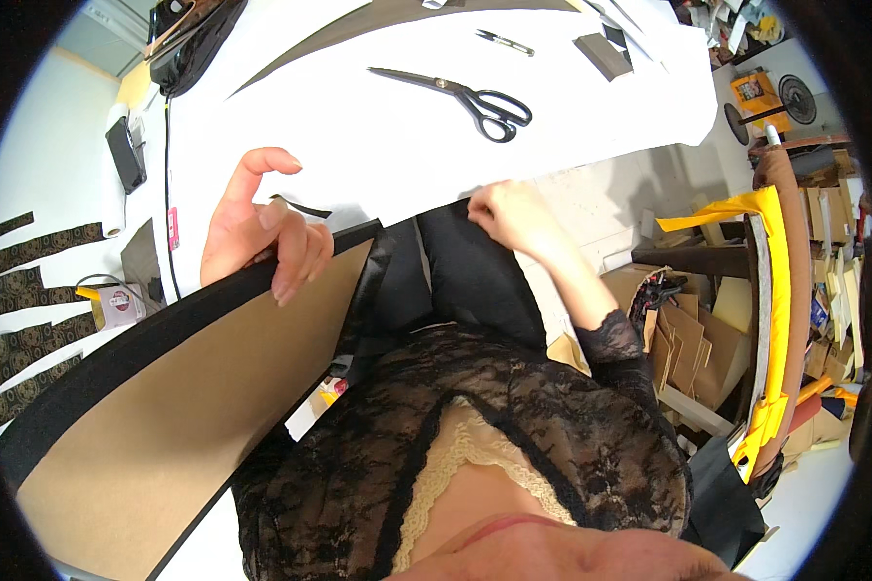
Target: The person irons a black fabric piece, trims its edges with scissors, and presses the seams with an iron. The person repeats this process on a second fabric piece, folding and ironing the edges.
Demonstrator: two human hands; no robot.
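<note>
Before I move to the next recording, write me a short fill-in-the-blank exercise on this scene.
1. The left hand is at the edge of the tan panel, whose border is coloured ____.
2. Up the arm from the right hand, the sleeve is black ____.
3. The scissors on the white sheet point toward the picture's ____ side.

Missing words: black; lace; left.

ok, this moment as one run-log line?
left hand: fingers over edge of tan panel | right hand: fingers curled, by black trousers, hold unclear | white worktop: black scissors, pen-shaped tool
</note>
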